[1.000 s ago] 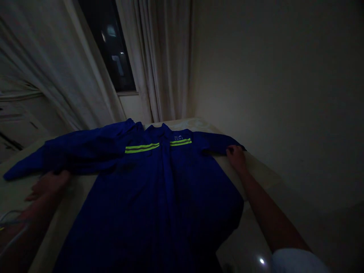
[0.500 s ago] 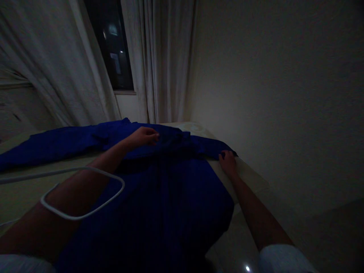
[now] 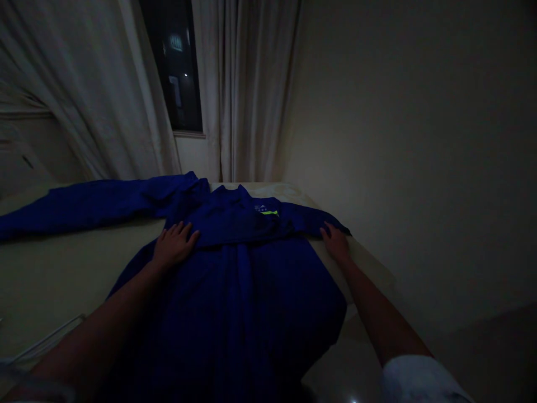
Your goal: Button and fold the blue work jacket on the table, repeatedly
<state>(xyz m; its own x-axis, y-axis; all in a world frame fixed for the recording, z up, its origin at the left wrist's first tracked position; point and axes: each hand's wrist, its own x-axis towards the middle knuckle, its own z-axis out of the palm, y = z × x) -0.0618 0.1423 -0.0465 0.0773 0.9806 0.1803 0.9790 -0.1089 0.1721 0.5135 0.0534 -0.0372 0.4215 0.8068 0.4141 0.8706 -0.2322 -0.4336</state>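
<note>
A dark blue long-sleeved garment (image 3: 251, 291) lies spread over a bed, sleeves stretched to both sides. Its collar points toward the window, and a small yellow-green strip with pale print (image 3: 268, 212) shows on the chest. My left hand (image 3: 173, 246) rests flat on the garment's left side, fingers spread. At the end of the right sleeve (image 3: 308, 218) lies my right hand (image 3: 334, 240), its fingers stretched out over the cuff. A crosswise fold runs over the body below the chest.
The bed (image 3: 54, 268) has a pale yellow cover. White cable (image 3: 50, 338) lies at lower left, beside my left forearm. Pale curtains (image 3: 243, 101) flank a dark window (image 3: 178, 78) behind the bed. A plain wall (image 3: 398, 140) stands close on the right.
My left hand has moved left and down from the chest onto the garment's side. The collar and yellow-green strip now show. The white cable loop has dropped lower. My right hand stays at the cuff.
</note>
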